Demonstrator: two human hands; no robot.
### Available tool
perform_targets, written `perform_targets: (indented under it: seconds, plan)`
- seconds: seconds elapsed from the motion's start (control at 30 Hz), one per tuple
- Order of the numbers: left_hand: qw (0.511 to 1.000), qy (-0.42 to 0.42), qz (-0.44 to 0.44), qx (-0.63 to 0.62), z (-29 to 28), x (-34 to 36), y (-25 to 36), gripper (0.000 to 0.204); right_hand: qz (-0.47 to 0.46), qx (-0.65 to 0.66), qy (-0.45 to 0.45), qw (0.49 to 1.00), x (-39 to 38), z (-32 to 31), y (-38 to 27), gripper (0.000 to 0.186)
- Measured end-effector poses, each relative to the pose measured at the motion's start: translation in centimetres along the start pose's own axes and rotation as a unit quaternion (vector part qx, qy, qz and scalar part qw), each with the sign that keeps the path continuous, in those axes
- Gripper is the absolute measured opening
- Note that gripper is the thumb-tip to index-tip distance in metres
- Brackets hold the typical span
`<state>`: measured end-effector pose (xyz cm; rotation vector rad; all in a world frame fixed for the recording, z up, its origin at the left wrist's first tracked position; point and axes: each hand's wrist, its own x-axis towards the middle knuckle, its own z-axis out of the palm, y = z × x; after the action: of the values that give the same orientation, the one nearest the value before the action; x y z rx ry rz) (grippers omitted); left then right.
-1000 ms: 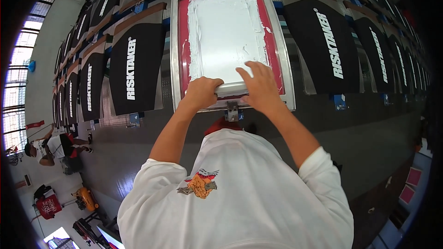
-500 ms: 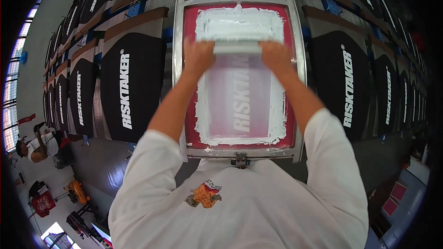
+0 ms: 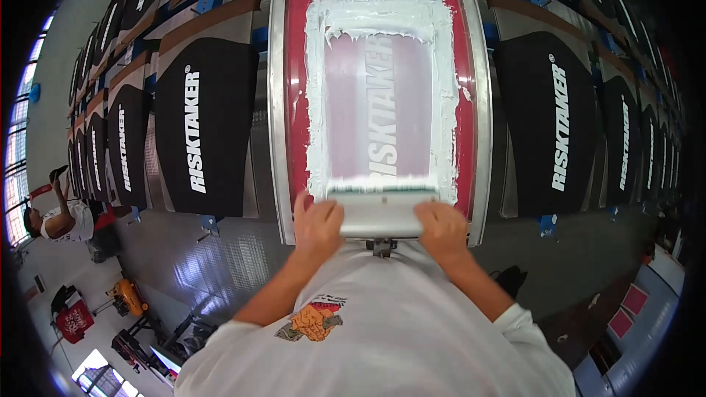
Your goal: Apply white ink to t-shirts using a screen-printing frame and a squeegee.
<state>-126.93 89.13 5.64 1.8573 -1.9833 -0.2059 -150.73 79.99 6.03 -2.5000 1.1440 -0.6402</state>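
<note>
A wide squeegee (image 3: pixel 382 215) with a pale metal handle and a green blade lies across the near end of the printing screen. My left hand (image 3: pixel 319 225) is closed on its left end, my right hand (image 3: pixel 441 229) on its right end. The metal screen frame (image 3: pixel 482 110) holds a mesh with red borders. Thick white ink (image 3: pixel 382 11) rims the mesh on its sides and far end, and a ridge of it lies along the blade. Through the thinly coated middle, pale block lettering (image 3: pixel 382 117) shows.
Black fabric pieces with white lettering lie on boards to the left (image 3: pixel 209 117) and right (image 3: pixel 548 117), with more rows beyond. A clamp (image 3: pixel 382 248) sits at the frame's near edge. Another person (image 3: pixel 62 213) is at far left, near a yellow machine (image 3: pixel 131 296).
Both hands have drawn the squeegee from the far part of the screen to its near end. White ink has come along with the blade, and my elbows are now bent back.
</note>
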Motion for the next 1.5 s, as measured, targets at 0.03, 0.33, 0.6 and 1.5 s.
perform_targets:
  seconds: [0.03,0.33,0.6,1.5]
  plan:
    - [0.998,0.050,0.022,0.014,0.8,1.5,-1.1,0.026,-0.021,-0.014,0.049,0.998,1.6,0.8,1.0,0.016]
    - [0.987,-0.039,-0.034,0.151,-0.5,30.7,-10.3,0.027,0.039,-0.181,-0.081,0.979,29.1,1.4,13.2,0.024]
    - [0.994,-0.097,0.042,0.042,-4.1,3.5,-0.1,0.022,0.049,0.020,-0.147,0.988,0.4,-1.8,1.2,0.032]
    - [0.984,-0.151,0.011,0.090,-2.3,39.2,-11.0,0.044,0.188,0.260,-0.073,0.944,13.5,-2.1,3.7,0.024]
